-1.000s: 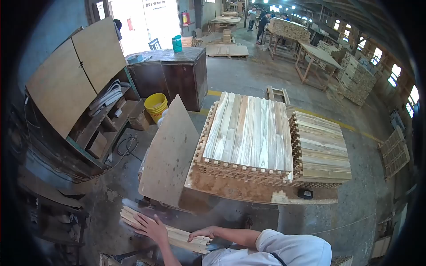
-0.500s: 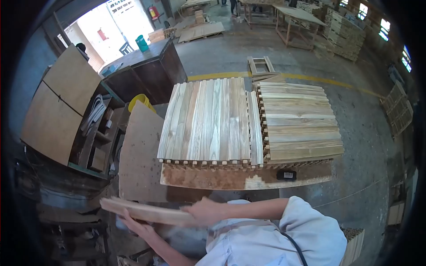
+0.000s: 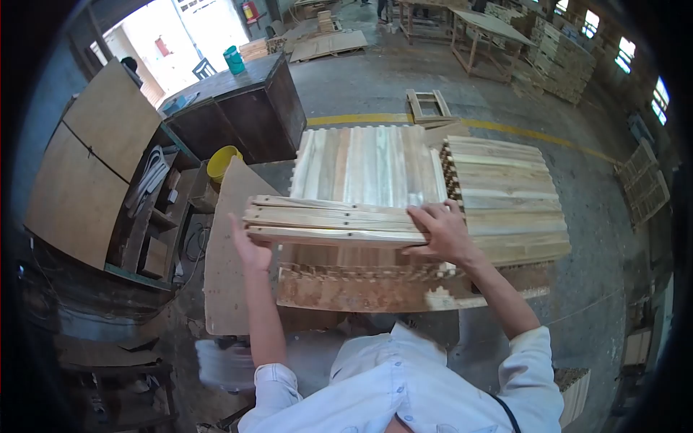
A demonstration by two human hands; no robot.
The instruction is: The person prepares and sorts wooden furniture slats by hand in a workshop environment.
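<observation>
Both of my hands are at a slatted wooden panel (image 3: 336, 220), held crosswise above the near part of the left stack. Its pale slats run left to right and carry small dark dots. My left hand (image 3: 253, 249) is palm up at the panel's left end, thumb out to the side and the other fingers partly hidden by the wood. My right hand (image 3: 444, 231) grips the right end, fingers over the top. Behind the panel lies the left stack of slatted panels (image 3: 361, 162). Beside it, the right stack (image 3: 509, 195) has slats running crosswise.
A worn board (image 3: 346, 292) lies under the stacks. To the left stand a tan sheet (image 3: 234, 267), a yellow bucket (image 3: 224, 164), an open cabinet (image 3: 155, 216) and a dark desk (image 3: 253, 108). A small wooden frame (image 3: 429, 106) lies beyond the stacks.
The wooden piece has moved from low at the left to over the left stack, its slatted face now showing. My right hand has shifted to its right end, and both arms reach forward.
</observation>
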